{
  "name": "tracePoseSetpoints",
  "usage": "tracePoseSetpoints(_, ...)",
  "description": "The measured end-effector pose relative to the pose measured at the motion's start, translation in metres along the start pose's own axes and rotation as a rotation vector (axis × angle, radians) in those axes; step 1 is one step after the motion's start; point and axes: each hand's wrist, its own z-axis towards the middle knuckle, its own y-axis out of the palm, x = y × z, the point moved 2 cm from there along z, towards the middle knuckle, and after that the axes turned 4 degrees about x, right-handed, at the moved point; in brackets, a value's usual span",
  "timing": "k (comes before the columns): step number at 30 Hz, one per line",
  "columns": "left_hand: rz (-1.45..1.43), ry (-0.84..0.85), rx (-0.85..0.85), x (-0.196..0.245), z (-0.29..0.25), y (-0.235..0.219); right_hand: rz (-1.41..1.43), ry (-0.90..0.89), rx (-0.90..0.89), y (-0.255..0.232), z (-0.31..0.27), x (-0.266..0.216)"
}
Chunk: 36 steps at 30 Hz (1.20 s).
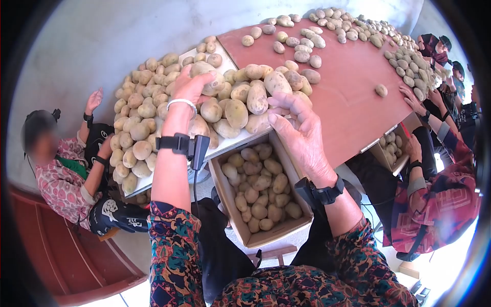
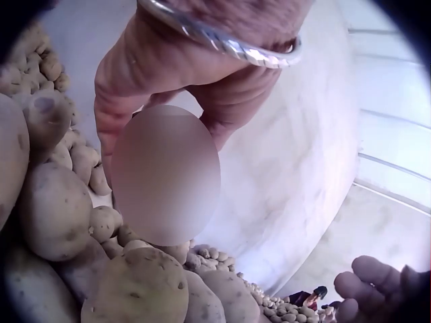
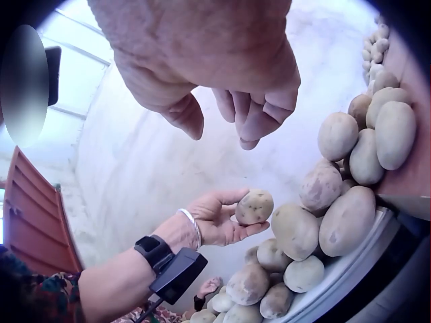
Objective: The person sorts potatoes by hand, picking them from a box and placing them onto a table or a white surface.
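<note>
The left hand [image 1: 188,88] grips a potato [image 1: 204,72] above the left part of the potato heap [image 1: 236,113]; in the right wrist view this potato [image 3: 254,206] lies between the thumb and fingers of the left hand [image 3: 219,221]. A blurred patch covers what the left hand [image 2: 185,74] holds in the left wrist view. The right hand [image 1: 303,134] is over the heap's front right edge, fingers loosely bent and apart from the thumb. Nothing shows between the fingertips of the right hand [image 3: 202,67] in the right wrist view.
A cardboard box [image 1: 240,225] of potatoes stands below the table edge. More potatoes [image 1: 140,110] are piled left and along the far side of the red tabletop [image 1: 353,102]. One person [image 1: 66,169] sits at left, others at right by another box [image 1: 381,157].
</note>
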Motion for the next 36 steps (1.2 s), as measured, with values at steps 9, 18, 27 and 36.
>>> tracePoseSetpoints(9, 0.853, 0.124, 0.047, -0.017, 0.034, 0.028, -0.119, 0.028, -0.048, -0.007, -0.005, 0.003)
tracePoseSetpoints(18, 0.94, 0.365, 0.072, 0.025, -0.013, -0.002, -0.188, -0.084, 0.003, -0.014, -0.008, 0.007)
tracePoseSetpoints(27, 0.515, -0.16, -0.901, -0.06, -0.146, -0.01, -0.034, -0.003, 0.1, -0.012, -0.009, -0.006)
tracePoseSetpoints(36, 1.283, -0.138, -0.597, -0.259, -0.112, 0.025, 0.001, 0.001, 0.087, -0.007, -0.009, 0.001)
